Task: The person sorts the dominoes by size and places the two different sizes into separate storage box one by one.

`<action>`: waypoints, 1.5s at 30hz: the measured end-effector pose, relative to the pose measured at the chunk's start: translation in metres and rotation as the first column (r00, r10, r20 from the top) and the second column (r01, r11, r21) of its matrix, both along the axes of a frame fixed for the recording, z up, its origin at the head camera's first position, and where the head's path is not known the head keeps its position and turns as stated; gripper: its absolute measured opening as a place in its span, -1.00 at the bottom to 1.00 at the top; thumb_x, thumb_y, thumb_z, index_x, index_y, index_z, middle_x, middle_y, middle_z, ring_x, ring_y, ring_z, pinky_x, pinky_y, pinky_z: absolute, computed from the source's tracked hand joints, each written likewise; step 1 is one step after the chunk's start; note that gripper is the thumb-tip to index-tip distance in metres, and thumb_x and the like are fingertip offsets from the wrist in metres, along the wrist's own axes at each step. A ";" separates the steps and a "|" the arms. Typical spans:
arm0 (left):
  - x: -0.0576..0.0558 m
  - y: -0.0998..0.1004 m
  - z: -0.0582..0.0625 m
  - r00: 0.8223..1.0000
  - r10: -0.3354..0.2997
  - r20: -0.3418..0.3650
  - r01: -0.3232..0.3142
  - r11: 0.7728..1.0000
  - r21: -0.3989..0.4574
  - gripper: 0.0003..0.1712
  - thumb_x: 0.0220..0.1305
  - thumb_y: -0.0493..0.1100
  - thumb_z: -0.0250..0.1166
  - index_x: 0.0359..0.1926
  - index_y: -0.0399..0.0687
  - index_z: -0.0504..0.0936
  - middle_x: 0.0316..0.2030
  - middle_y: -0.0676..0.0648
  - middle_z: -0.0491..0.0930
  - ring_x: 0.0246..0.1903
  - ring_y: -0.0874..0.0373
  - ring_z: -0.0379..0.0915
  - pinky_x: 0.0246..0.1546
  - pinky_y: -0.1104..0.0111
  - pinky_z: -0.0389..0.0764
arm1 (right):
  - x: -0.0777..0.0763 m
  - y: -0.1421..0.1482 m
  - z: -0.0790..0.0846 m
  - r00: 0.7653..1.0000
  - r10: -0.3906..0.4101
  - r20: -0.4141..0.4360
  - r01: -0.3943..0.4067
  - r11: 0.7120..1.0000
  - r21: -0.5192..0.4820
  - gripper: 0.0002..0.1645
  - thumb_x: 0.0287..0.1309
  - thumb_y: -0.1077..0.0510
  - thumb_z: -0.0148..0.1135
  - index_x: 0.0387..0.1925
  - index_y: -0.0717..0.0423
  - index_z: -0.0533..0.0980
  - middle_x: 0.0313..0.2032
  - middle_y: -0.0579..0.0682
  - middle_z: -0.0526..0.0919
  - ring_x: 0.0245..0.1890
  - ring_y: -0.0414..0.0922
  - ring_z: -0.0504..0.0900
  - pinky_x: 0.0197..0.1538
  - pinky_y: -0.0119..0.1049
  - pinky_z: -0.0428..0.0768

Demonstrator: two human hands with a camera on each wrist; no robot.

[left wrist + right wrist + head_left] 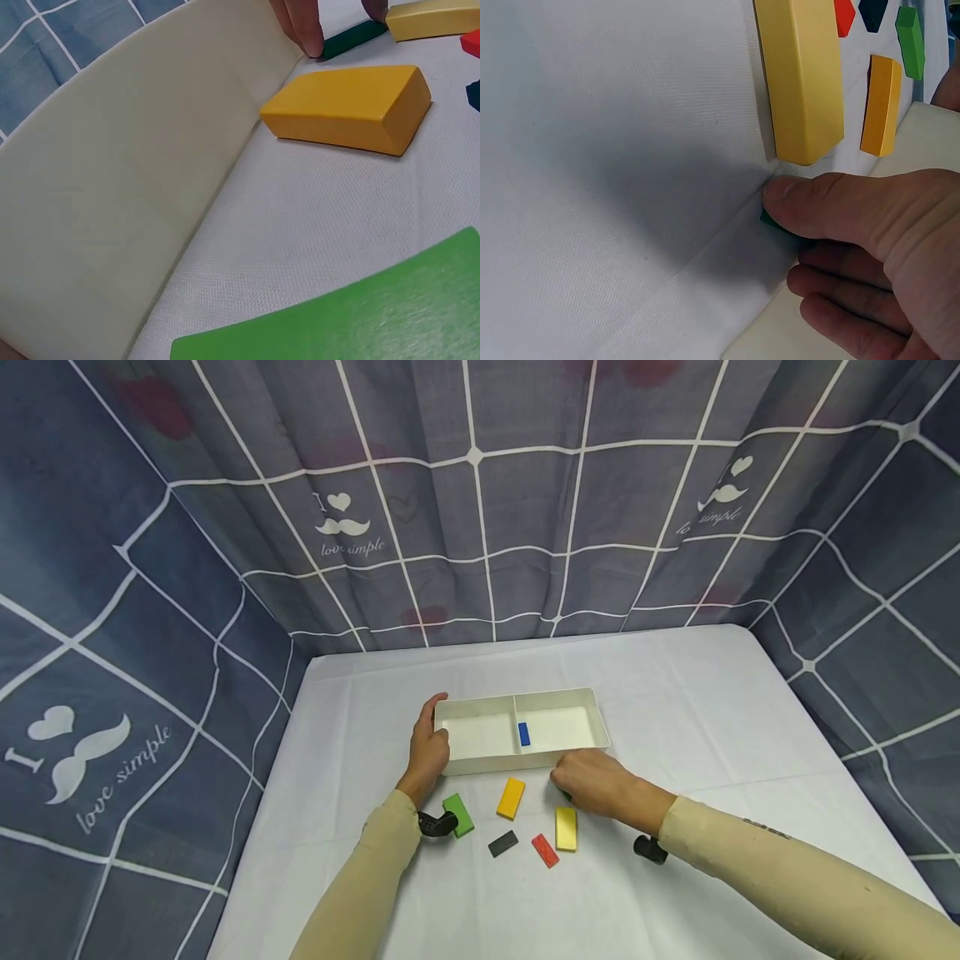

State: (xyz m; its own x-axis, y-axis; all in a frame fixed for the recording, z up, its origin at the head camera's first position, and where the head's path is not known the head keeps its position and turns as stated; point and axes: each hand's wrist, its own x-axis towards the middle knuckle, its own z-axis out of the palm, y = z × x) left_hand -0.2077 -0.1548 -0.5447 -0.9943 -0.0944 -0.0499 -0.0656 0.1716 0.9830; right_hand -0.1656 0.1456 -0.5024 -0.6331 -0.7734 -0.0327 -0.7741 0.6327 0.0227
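The dark green block [354,40] was down at the worktop [697,702], just in front of the box [480,765] near its right end. The right hand [596,781], the nearer one, had it pinched lengthwise, thumb at one end and fingertips at the other, opened no wider than the block. Its long axis ran outward from the box's front wall, fingertips on the box side. The left hand [427,752] gripped the box's left end.
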 end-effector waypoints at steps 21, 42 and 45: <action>-0.001 -0.001 0.000 1.000 -0.007 0.000 0.007 1.000 -0.014 -0.14 0.37 -0.50 -0.17 0.64 0.06 0.29 0.57 -0.21 0.39 0.55 -0.18 0.32 0.59 -0.16 0.29 | 0.007 0.001 0.046 0.986 0.027 0.163 -0.031 0.999 0.027 -0.72 -0.02 0.15 0.77 -0.36 0.00 0.72 -0.46 -0.19 0.66 -0.47 -0.27 0.51 -0.34 -0.37 0.59; 0.000 -0.001 -0.001 1.000 0.004 0.004 -0.004 1.000 -0.013 -0.14 0.38 -0.48 -0.16 0.64 0.10 0.29 0.57 -0.20 0.40 0.56 -0.19 0.32 0.60 -0.16 0.28 | -0.022 0.002 0.106 0.988 0.057 0.141 -0.052 0.998 -0.040 -0.76 0.06 0.20 0.71 -0.37 -0.01 0.70 -0.41 -0.18 0.71 -0.42 -0.26 0.55 -0.27 -0.29 0.64; 0.000 0.000 -0.001 1.000 0.002 0.008 -0.002 1.000 -0.012 -0.15 0.39 -0.48 -0.16 0.64 0.11 0.29 0.56 -0.20 0.41 0.55 -0.19 0.32 0.60 -0.17 0.28 | -0.031 0.000 0.111 0.990 0.044 0.131 -0.039 0.998 -0.040 -0.76 0.06 0.18 0.73 -0.31 0.01 0.74 -0.37 -0.18 0.74 -0.37 -0.25 0.58 -0.19 -0.24 0.68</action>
State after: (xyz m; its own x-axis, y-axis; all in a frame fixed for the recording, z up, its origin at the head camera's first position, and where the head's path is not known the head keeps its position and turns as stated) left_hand -0.2074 -0.1551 -0.5455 -0.9937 -0.0970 -0.0564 -0.0735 0.1832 0.9803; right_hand -0.1969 0.1460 -0.3915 -0.5929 -0.8009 -0.0840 -0.7941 0.5988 -0.1040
